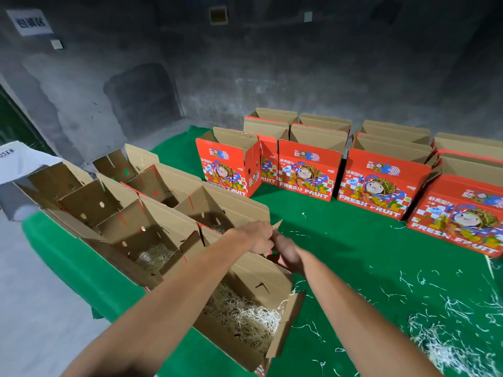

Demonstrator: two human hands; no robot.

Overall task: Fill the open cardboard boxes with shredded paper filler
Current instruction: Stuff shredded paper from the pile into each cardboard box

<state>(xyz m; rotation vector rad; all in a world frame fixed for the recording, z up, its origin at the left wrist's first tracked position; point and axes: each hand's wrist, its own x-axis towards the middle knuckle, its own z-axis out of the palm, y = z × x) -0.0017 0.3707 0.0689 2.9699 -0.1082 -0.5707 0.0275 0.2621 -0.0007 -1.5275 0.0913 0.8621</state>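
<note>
Two hands meet at the far end of the nearest box [245,322], which lies open on the green table cover [340,240]. Your left hand [258,236] pinches the upright cardboard flap [276,225] at that end. Your right hand [285,253] sits just beside it with fingers curled at the same flap, though whether it truly holds the card cannot be told.

Shredded paper filler already lies in this box [245,314], and thinner layers show in the boxes beyond it [155,255]. The loose filler pile [446,346] rests on the cover at lower right, well apart from both hands. The box's long axis runs away from you, tilted toward the upper left.

Judged from this layout, the right hand is the nearer one to the pile, so a fresh handful would come from your right side. A row of upright red printed boxes [304,170] stands farther back.
</note>
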